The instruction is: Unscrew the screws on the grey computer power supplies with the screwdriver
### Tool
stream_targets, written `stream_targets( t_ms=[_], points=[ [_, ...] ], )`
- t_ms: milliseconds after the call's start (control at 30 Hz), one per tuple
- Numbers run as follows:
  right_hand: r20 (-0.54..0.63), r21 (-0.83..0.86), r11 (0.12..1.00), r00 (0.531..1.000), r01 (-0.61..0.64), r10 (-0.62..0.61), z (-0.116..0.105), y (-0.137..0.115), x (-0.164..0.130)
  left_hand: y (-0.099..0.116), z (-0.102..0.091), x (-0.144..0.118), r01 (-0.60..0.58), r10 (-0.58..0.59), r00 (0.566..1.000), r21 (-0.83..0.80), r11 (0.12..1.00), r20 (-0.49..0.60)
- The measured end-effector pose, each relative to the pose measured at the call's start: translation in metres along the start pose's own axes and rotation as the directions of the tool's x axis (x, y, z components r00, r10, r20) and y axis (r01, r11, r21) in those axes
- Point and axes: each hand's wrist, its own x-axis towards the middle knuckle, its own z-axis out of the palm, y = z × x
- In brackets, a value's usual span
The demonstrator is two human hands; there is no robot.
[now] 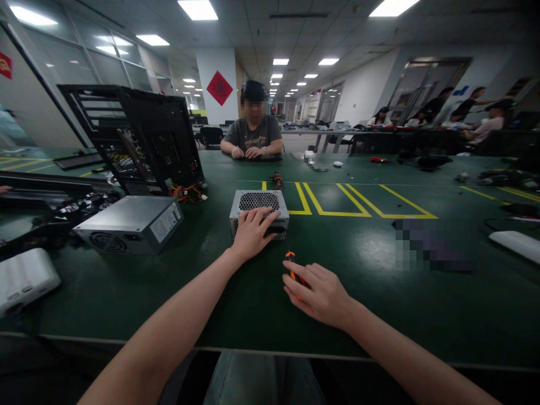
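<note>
A grey computer power supply (pixel 258 199) with a honeycomb grille sits on the green table in front of me. My left hand (pixel 254 229) lies over its top and near face, fingers spread. In my right hand (pixel 318 289) is an orange and black screwdriver (pixel 291 257), its thin shaft pointing up at the lower right corner of the power supply's near face. Whether the tip sits in a screw is too small to tell. A bundle of cables (pixel 276 179) comes out behind the power supply.
To the left lies a second power supply (pixel 126 219), with a black computer case (pixel 143 140) behind it. White devices (pixel 27 278) (pixel 517 244) rest at both sides. Across the table (pixel 236 315) sits a person (pixel 253 129). A blurred dark object (pixel 439 247) is at right.
</note>
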Motion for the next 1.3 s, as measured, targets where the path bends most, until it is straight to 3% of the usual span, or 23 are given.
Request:
stream_targets(
  t_ms=[300, 533, 800, 967, 1300],
  points=[
    [-0.020, 0.090, 0.994, 0.998, -0.055, 0.057, -0.0012, -0.0018, 0.0003, 0.0012, -0.0009, 0.0007, 0.005, -0.005, 1.000, 0.019, 1.000, 0.001],
    [-0.059, -0.002, 1.000, 0.998, -0.001, 0.001, -0.0039, -0.0005, 0.0008, 0.0011, 0.0001, 0.0005, 0.009, -0.009, 1.000, 0.014, 1.000, -0.004],
    [-0.119, 0.081, 0.995, 0.991, -0.054, 0.063, -0.0019, -0.0017, -0.0003, 0.0006, 0.0005, -0.0001, 0.012, -0.012, 1.000, 0.008, 1.000, -0.001],
    [-0.070, 0.134, 0.987, 0.993, -0.089, 0.099, 0.0005, -0.0025, -0.0034, 0.0008, 0.0002, 0.0002, 0.003, -0.003, 1.000, 0.012, 1.000, -0.009],
    [-0.022, 0.067, 0.998, 1.000, -0.016, 0.018, -0.0027, -0.0010, 0.0005, 0.0011, 0.0003, 0.0006, 0.008, -0.008, 1.000, 0.007, 1.000, -0.003]
  ],
)
